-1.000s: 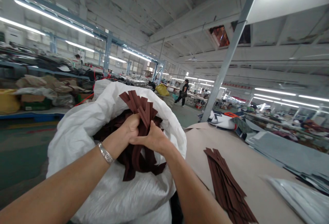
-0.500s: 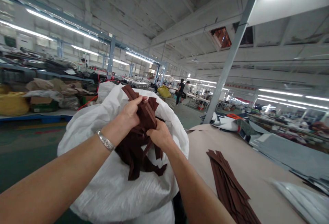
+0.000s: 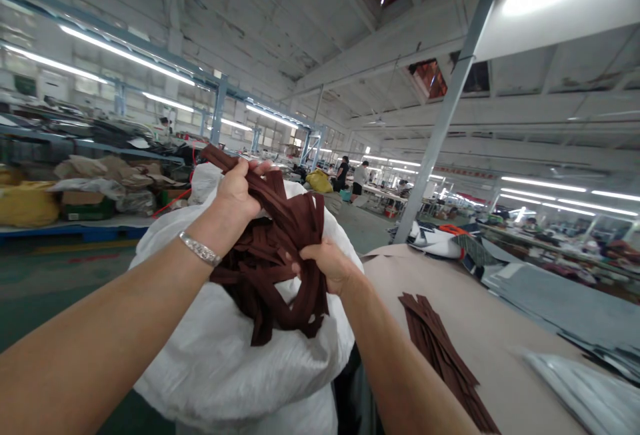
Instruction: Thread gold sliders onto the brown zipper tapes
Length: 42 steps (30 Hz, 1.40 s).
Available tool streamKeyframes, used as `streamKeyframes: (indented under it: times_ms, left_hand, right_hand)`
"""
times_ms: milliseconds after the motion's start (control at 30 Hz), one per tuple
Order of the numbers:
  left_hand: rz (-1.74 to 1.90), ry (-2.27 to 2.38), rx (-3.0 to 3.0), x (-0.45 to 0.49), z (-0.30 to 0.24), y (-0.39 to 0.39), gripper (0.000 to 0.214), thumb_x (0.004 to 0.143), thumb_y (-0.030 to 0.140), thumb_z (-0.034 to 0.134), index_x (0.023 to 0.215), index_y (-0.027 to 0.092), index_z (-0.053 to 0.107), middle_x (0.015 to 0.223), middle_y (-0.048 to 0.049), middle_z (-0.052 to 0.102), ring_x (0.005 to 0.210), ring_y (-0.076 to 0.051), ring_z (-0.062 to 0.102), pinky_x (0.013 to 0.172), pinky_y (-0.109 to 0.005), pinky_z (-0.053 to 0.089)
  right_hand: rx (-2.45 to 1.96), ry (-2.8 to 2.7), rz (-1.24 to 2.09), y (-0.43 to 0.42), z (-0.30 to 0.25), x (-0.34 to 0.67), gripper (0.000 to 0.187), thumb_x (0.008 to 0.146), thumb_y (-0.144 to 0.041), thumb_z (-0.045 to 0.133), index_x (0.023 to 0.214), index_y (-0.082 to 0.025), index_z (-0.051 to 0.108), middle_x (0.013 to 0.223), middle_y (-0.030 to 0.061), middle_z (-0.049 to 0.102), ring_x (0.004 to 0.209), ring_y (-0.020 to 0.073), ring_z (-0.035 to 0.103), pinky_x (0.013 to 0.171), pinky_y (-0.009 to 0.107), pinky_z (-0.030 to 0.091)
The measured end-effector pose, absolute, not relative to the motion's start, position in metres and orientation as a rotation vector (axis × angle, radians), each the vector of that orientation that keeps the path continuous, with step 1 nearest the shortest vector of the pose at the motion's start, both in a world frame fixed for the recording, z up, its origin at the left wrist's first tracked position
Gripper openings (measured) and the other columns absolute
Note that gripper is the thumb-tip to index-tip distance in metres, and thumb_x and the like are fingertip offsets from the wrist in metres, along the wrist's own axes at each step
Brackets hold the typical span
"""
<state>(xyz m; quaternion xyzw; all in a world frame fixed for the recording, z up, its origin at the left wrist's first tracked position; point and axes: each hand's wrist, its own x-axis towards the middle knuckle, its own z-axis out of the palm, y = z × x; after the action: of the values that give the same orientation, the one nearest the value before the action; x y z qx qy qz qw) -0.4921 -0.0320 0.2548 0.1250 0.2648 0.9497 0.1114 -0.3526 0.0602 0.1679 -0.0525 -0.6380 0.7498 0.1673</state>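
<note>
A white woven sack (image 3: 200, 368) stands in front of me with its mouth wide, full of dark brown fabric strips (image 3: 265, 288). My left hand (image 3: 239, 190), with a silver bracelet on its wrist, is closed around one end of a bunch of these strips above the sack's far left rim. The bunch runs down to the right, where my right hand (image 3: 327, 265) pinches it over the sack's right side. Some right fingertips are partly hidden behind the strips. Further loose strips lie tangled below both hands.
To the right, a beige-topped table (image 3: 380, 275) carries a stack of brown strips (image 3: 440, 355), a clear plastic bag (image 3: 575, 382) and grey sheets (image 3: 560, 295). A slanted metal post (image 3: 435, 148) rises behind it. Boxes and bundles (image 3: 85, 195) sit at left; two people stand far off.
My left hand has moved up and left, my right hand slightly right, so the bunch between them is stretched longer. More strips have come up out of the sack.
</note>
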Motion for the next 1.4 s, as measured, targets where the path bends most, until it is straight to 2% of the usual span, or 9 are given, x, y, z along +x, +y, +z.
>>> streamKeyframes:
  times_ms: [133,233,400,567,767,933,1033,1233,1400]
  left_hand:
    - [2.859,0.802,0.272,-0.504,0.250,-0.041,0.031,0.091,0.032,0.059,0.118,0.019,0.060,0.118,-0.0091,0.064,0.094,-0.022,0.065,0.077,-0.041,0.057]
    - [2.843,0.857,0.188,-0.511,0.242,-0.045,0.032,0.091,0.032,0.059,0.120,0.019,0.059,0.121,-0.0096,0.063,0.097,-0.023,0.064,0.080,-0.043,0.056]
    - [2.665,0.961,0.168,-0.507,0.224,-0.052,0.034,0.090,0.032,0.059,0.122,0.020,0.058,0.125,-0.0102,0.061,0.102,-0.025,0.063,0.083,-0.046,0.055]
    - [2.361,1.010,0.279,-0.470,0.199,-0.064,0.033,0.090,0.031,0.061,0.120,0.017,0.059,0.119,-0.0093,0.063,0.095,-0.023,0.065,0.078,-0.043,0.057]
    - [2.146,0.989,0.376,-0.423,0.175,-0.056,0.021,0.091,0.034,0.059,0.097,0.014,0.063,0.078,0.0006,0.063,0.052,-0.008,0.054,0.043,-0.021,0.046]
    - [2.142,0.904,0.348,-0.427,0.174,-0.038,0.029,0.090,0.036,0.059,0.112,0.016,0.061,0.104,-0.0065,0.067,0.078,-0.017,0.065,0.065,-0.034,0.057]
    - [2.151,0.889,0.316,-0.434,0.174,-0.033,0.034,0.090,0.033,0.060,0.120,0.017,0.059,0.118,-0.0093,0.064,0.095,-0.023,0.065,0.078,-0.043,0.056]
    - [2.343,0.892,0.292,-0.446,0.176,-0.037,0.035,0.090,0.032,0.060,0.122,0.018,0.058,0.123,-0.0100,0.062,0.100,-0.025,0.064,0.082,-0.046,0.055]
    - [2.489,0.938,0.273,-0.462,0.181,-0.046,0.035,0.090,0.031,0.060,0.122,0.018,0.058,0.123,-0.0100,0.062,0.101,-0.025,0.064,0.082,-0.046,0.055]
  right_hand:
    - [-0.237,-1.744,2.180,0.069,0.172,-0.341,0.008,0.068,-0.008,0.058,0.070,-0.016,0.057,0.045,-0.0074,0.050,0.031,0.0045,0.037,0.031,0.013,0.028]
    - [-0.302,-1.741,2.221,0.075,0.174,-0.335,0.003,0.081,-0.010,0.059,0.079,-0.013,0.060,0.052,-0.0073,0.051,0.031,0.0011,0.029,0.030,0.012,0.022]
    - [-0.428,-1.670,2.116,0.086,0.181,-0.337,0.016,0.096,-0.028,0.057,0.098,-0.012,0.061,0.077,-0.0017,0.060,0.051,0.0068,0.053,0.044,0.018,0.045]
    - [-0.432,-1.547,1.879,0.091,0.207,-0.353,0.020,0.096,-0.029,0.058,0.109,-0.013,0.060,0.095,0.0037,0.064,0.070,0.0130,0.063,0.059,0.027,0.055]
    - [-0.329,-1.561,1.776,0.073,0.210,-0.358,0.006,0.090,-0.017,0.060,0.093,-0.013,0.063,0.057,-0.0072,0.053,0.040,0.0057,0.044,0.038,0.016,0.037]
    - [-0.240,-1.850,1.943,0.051,0.188,-0.342,0.017,0.064,-0.003,0.058,0.072,-0.015,0.068,0.041,-0.0057,0.053,0.033,0.0080,0.043,0.032,0.017,0.033]
    - [-0.262,-1.997,2.020,0.046,0.181,-0.334,0.016,0.057,-0.002,0.057,0.063,-0.014,0.067,0.038,-0.0032,0.054,0.030,0.0108,0.046,0.029,0.019,0.032]
    - [-0.273,-1.903,2.066,0.054,0.176,-0.332,0.006,0.073,-0.021,0.066,0.073,-0.015,0.068,0.056,0.0014,0.065,0.046,0.0164,0.061,0.047,0.027,0.051]
    - [-0.316,-1.695,1.989,0.067,0.176,-0.336,0.014,0.072,-0.025,0.074,0.070,-0.019,0.061,0.058,-0.0025,0.063,0.052,0.0150,0.061,0.052,0.026,0.052]
